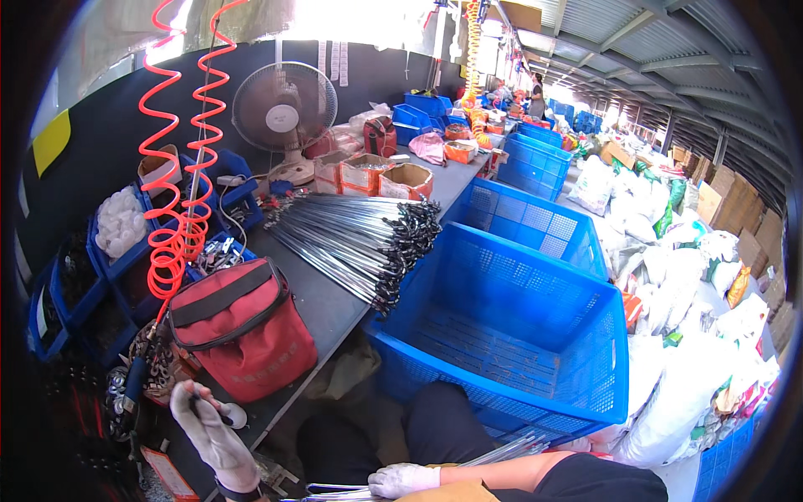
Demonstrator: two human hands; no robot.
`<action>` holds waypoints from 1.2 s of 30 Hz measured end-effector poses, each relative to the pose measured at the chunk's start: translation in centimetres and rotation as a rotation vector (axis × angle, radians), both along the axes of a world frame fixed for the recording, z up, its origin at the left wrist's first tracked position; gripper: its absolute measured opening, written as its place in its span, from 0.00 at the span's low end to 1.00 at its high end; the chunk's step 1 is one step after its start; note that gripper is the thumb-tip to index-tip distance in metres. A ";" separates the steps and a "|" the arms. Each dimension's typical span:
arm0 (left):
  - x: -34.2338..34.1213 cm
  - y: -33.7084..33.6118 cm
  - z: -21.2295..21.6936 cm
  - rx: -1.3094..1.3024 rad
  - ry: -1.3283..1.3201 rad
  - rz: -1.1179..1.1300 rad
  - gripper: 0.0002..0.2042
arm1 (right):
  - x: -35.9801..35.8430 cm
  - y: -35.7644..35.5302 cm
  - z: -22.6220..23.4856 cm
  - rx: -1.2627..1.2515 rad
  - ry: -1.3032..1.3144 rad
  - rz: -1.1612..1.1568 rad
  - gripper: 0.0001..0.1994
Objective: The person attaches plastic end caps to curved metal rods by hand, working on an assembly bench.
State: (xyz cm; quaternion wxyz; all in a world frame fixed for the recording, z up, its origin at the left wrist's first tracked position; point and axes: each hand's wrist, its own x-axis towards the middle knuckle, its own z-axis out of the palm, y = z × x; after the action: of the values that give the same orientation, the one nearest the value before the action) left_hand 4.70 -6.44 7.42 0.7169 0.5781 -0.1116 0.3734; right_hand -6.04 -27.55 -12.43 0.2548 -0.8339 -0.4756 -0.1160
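Rods (pixel 506 450) lie gripped by the right hand (pixel 403 480); left hand (pixel 213 442) raised, half-curled, contents unclear.

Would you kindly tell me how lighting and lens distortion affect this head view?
In the head view, daylight at the top is blown out to white; the white sacks at right are brightly lit; the metal rods show shiny highlights; the lower left lies in deep shadow; the roof bows toward the fisheye rim, with black corners.

Two gloved hands (pixel 216 439) (pixel 405 480), one fan (pixel 283 119)
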 end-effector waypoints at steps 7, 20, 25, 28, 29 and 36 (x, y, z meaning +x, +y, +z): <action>-2.6 1.8 -5.9 -0.266 0.313 -0.228 0.18 | 0.0 0.6 -1.7 0.024 -0.011 -0.037 0.07; -4.9 5.2 -6.7 -0.248 0.262 0.068 0.16 | 0.7 1.9 5.6 -0.106 0.972 -0.096 0.09; -4.6 5.5 -6.1 -0.442 0.277 -0.003 0.14 | 4.7 2.6 15.0 0.040 0.887 -0.337 0.15; -4.0 4.8 -6.3 -0.459 0.245 -0.053 0.14 | 8.5 2.2 16.9 0.323 1.225 -0.258 0.19; -4.3 4.8 -6.3 -0.501 0.234 -0.090 0.15 | 9.1 3.0 17.9 0.356 1.290 -0.261 0.19; -5.6 6.9 -7.2 -0.581 0.386 -0.134 0.15 | 9.2 6.6 12.3 -0.017 0.361 -0.296 0.23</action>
State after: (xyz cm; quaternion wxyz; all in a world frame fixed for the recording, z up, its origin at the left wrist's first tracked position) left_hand -0.89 0.47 0.24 0.8822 0.4013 0.0990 0.2254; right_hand 3.20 -20.93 -0.15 0.3088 -0.9040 -0.2958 0.0027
